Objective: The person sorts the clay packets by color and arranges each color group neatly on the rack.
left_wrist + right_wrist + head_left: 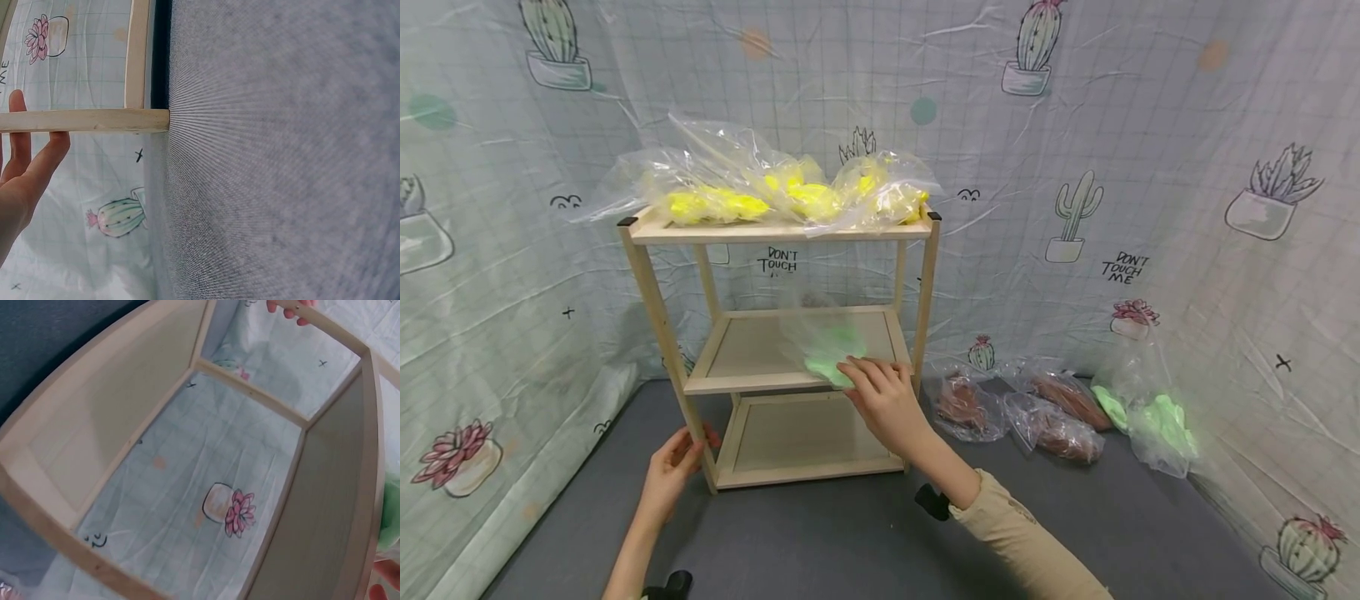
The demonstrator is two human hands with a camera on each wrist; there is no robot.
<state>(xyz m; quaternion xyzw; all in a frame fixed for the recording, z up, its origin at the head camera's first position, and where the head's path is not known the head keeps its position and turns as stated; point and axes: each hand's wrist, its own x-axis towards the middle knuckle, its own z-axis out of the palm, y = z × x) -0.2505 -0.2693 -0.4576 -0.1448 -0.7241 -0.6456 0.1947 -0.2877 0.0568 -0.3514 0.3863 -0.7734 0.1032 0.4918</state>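
A three-tier wooden rack (797, 477) stands on the grey surface. My left hand (668, 473) grips its front left leg (94, 120) low down, the fingers on either side of the wood in the left wrist view. With the fingers of my right hand (886, 407) I hold a clear plastic bag with something light green (829, 367) inside, over the front edge of the middle shelf (752, 384). In the right wrist view the green bag (390, 515) shows only at the right border, by my fingertips.
Clear bags with yellow contents (812, 200) lie along the top shelf. Right of the rack, on the grey surface (1000, 533), are bags with brown contents (962, 406) and bags with green contents (1163, 427). A cactus-print sheet (1000, 275) hangs behind and at both sides.
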